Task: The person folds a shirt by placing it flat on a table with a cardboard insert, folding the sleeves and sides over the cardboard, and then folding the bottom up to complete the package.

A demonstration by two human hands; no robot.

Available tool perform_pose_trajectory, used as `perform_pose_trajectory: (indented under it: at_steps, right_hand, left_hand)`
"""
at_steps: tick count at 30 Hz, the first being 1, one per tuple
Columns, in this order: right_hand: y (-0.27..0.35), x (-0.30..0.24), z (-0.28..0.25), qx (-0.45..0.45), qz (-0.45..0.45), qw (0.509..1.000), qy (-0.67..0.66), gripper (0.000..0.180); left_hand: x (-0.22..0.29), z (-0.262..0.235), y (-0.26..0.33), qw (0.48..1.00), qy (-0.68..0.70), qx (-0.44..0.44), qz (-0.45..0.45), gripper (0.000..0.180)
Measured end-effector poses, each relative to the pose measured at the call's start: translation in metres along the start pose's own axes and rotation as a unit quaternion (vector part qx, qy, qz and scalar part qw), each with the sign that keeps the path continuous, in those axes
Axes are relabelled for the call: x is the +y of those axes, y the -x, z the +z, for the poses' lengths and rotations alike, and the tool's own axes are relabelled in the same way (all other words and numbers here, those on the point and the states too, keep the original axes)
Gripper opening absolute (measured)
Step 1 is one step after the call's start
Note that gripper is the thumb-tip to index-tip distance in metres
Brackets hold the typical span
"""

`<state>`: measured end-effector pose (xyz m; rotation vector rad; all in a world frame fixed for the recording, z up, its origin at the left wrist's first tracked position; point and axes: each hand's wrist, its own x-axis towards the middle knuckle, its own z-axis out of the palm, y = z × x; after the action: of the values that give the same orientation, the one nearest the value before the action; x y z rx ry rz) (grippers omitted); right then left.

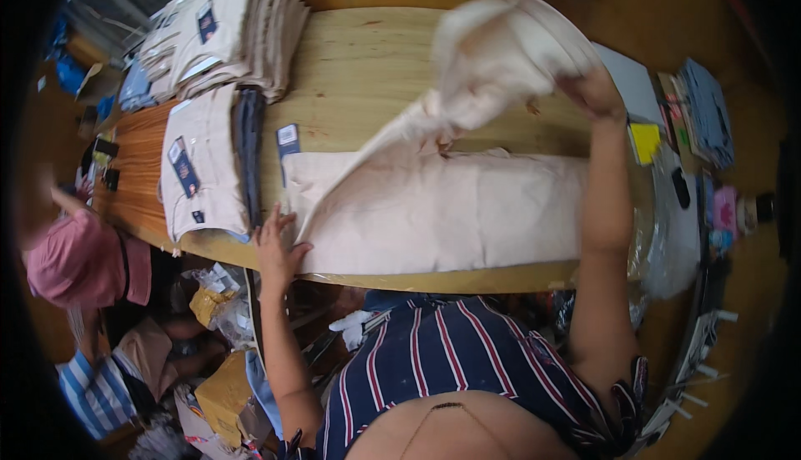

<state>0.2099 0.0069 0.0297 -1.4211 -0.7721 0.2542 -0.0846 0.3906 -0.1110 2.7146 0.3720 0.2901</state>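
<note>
I stand at a wooden table (367,68), folding pale pink trousers (450,214) that lie flat along its near edge. My left hand (278,247) rests open, fingers spread, pinning the trousers' left end. My right hand (594,93) is closed on 1 lifted flap, raised over the table's far right. Folding seems midway; next, I judge, the flap needs laying down squarely.

Hands: two, left hand (277,247) at 8 o'clock, right hand (591,91) at 2 o'clock. Cream trousers being folded (442,210): one. Folded-garment stacks: two, tall stack (229,30) at 11 o'clock, flat stack (200,164) at 9 o'clock. Tabletop (359,68): one.
</note>
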Motion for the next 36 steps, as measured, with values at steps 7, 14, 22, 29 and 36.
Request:
perform_pose_trajectory:
  at_steps: [7,14,22,29,36]
  right_hand:
    - [0.19,0.094,-0.079,0.008,0.301,0.952,0.049,0.036]
    - [0.222,0.062,-0.049,0.236,0.391,0.889,0.042,0.036]
    - [0.179,0.015,0.061,0.313,0.152,0.93,0.119,0.033]
    - [0.182,0.006,0.1,0.228,0.149,0.955,0.113,0.022]
    - [0.228,0.044,0.092,0.201,0.104,0.926,0.304,0.025]
  left_hand:
    - [0.005,0.001,-0.006,1.0,-0.006,-0.026,0.011,0.087]
    - [0.003,0.0,-0.004,0.999,-0.021,-0.024,0.04,0.088]
    - [0.118,0.006,0.002,0.98,0.162,-0.09,0.068,0.06]
    - [0.205,0.084,0.025,0.739,0.609,-0.213,-0.192,0.031]
    - [0.2,0.062,0.028,0.665,0.678,-0.208,-0.231,0.025]
